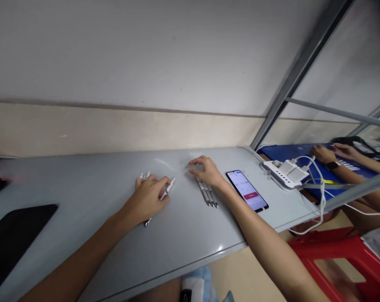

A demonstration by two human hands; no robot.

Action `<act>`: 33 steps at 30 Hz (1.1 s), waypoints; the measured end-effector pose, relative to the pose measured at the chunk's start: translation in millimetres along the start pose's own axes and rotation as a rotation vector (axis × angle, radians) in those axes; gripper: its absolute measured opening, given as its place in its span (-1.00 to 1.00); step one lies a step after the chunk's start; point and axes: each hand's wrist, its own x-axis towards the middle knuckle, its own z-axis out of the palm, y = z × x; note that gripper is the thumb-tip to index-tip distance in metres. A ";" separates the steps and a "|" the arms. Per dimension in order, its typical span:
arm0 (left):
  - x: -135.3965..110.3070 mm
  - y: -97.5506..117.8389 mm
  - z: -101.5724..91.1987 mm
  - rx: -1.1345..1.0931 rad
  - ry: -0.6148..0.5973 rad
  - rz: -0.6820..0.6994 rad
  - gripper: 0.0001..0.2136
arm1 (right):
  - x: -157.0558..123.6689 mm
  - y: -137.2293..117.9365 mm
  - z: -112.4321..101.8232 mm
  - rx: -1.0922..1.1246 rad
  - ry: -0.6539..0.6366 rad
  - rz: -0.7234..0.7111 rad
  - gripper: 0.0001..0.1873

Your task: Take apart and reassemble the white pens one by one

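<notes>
My left hand [148,195] is curled over several white and silver pens on the grey table. One white pen [168,187] lies between its thumb and fingers; tips of other pens [147,222] stick out from under the palm and beyond the knuckles. My right hand [205,170] hovers over the far ends of a small row of grey pens [208,197] lying side by side. Its thumb and fingers are apart, with nothing seen between them. The right hand hides the pens' far ends.
A phone [248,189] with a lit timer screen lies right of my right forearm. Beyond it sit a white power strip [282,175] with chargers and cables, and a metal frame post [278,105]. A black mat [16,235] lies left. Another person's hands [323,155] rest over a blue surface.
</notes>
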 end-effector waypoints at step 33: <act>8.5 -15.1 -9.0 -0.084 0.120 0.009 -0.76 | -7.8 -18.4 -0.3 0.422 -0.164 -0.220 -0.71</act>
